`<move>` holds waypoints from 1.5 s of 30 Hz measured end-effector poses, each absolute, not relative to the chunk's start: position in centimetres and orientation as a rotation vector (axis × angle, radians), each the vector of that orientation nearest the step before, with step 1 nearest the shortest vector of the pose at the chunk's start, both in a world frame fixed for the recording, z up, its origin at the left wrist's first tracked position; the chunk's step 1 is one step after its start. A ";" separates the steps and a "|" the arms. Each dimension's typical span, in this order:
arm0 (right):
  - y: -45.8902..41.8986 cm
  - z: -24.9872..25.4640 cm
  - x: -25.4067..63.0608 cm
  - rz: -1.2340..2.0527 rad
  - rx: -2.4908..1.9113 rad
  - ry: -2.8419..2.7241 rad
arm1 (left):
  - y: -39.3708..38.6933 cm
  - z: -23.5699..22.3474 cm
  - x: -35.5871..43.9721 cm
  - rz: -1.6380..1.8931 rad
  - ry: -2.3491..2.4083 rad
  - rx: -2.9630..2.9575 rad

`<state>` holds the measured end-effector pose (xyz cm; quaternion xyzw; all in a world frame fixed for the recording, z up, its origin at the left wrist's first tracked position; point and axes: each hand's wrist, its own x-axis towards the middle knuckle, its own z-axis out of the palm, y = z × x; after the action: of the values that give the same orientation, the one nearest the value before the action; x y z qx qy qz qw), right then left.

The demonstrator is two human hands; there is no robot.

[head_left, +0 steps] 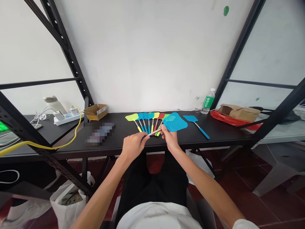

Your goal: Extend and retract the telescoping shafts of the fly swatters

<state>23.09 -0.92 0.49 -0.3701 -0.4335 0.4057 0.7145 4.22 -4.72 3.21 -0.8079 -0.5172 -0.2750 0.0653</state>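
While the left hand [134,144] and right hand [170,137] pinch the blue swatter [175,122] near the table's [226,135] front edge, light pressure seems best.

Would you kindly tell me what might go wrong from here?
If lowered, the held blue swatter might knock the fanned swatters out of line, as it overlaps them in this view. The separate swatter on the right could be nudged off the table, since its handle ends near the front edge.

Office-like workroom with black desk [226,131], power strip [66,118]
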 end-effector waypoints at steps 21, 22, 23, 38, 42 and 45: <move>-0.8 0.5 23.0 0.891 -0.750 -0.922 | -4.8 3.0 4.2 -0.848 -1.499 -2.325; -0.8 0.5 23.0 0.888 -0.754 -0.921 | -4.8 3.0 4.2 -0.833 -1.496 -2.326; -0.8 0.5 23.0 0.885 -0.759 -0.918 | -4.8 3.1 4.2 -0.813 -1.496 -2.328; -0.7 0.8 23.6 0.853 -0.778 -0.919 | -4.8 3.1 4.0 -0.840 -1.522 -2.319; -0.6 0.8 23.6 0.858 -0.778 -0.912 | -4.9 3.2 3.9 -0.794 -1.509 -2.321; -0.6 0.8 23.7 0.857 -0.794 -0.912 | -4.8 3.2 4.0 -0.761 -1.528 -2.345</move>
<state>23.65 -0.64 0.80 -0.3615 -0.4155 0.3903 0.7378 4.01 -4.80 3.20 -0.8026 -0.5229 -0.2607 0.1204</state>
